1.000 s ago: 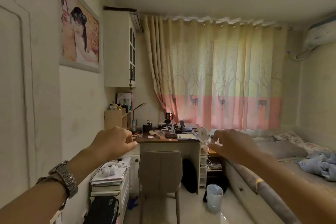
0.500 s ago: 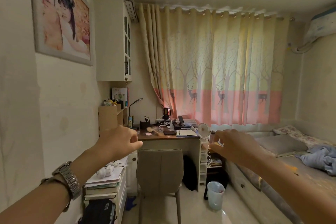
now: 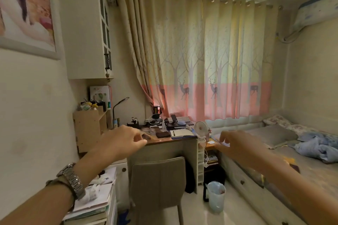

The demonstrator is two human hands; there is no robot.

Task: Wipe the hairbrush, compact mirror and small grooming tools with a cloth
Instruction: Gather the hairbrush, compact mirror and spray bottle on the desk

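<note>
A person stands in a small bedroom with both arms stretched forward toward a wooden desk (image 3: 165, 140) at the far wall. The left hand (image 3: 121, 140), a metal watch (image 3: 72, 179) on its wrist, is raised in front of the desk's left end, fingers loosely curled with thumb and fingertips close together and nothing visible between them. The right hand (image 3: 237, 145) is held out at the same height, between the desk and the bed (image 3: 285, 153), its fingers bent downward and relaxed, grasping nothing. The grooming items named in the task cannot be picked out with certainty; the desk top is crowded with small objects too distant to identify, among them an open notebook (image 3: 182, 133) and a small white fan (image 3: 200, 128) at its right edge. A grey chair (image 3: 158, 182) is pushed in under the desk, and a translucent bin (image 3: 215, 196) stands on the floor beside it. A deer-print curtain (image 3: 201, 60) covers the window behind.
</note>
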